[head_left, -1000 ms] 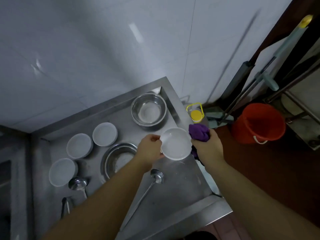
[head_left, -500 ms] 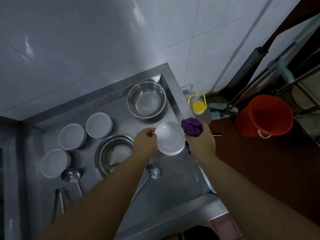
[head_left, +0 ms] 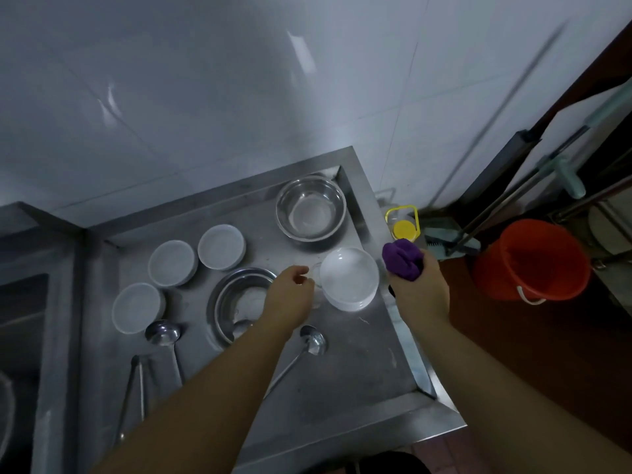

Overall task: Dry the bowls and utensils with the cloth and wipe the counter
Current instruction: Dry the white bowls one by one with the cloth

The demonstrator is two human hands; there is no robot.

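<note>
the white bowl (head_left: pixel 349 283) sat on the steel counter (head_left: pixel 342 371), near its right edge, just in front of the deep steel bowl (head_left: pixel 310 208) in the back corner. the left hand (head_left: pixel 290 299) was just left of the white bowl, fingers loosely curled by its rim; whether they touched or pinched it could not be told. the right hand (head_left: pixel 419 292) was just right of the white bowl, off the counter's edge, clenched round a bunched purple cloth (head_left: pixel 402 258). left of the white bowl lay a shallow steel basin (head_left: pixel 236 299), and further left three more white bowls (head_left: pixel 172 262). in front of it a ladle (head_left: pixel 313 342) lay on the counter. right of the white bowl, on the floor, stood a red bucket (head_left: pixel 531 260).
</note>
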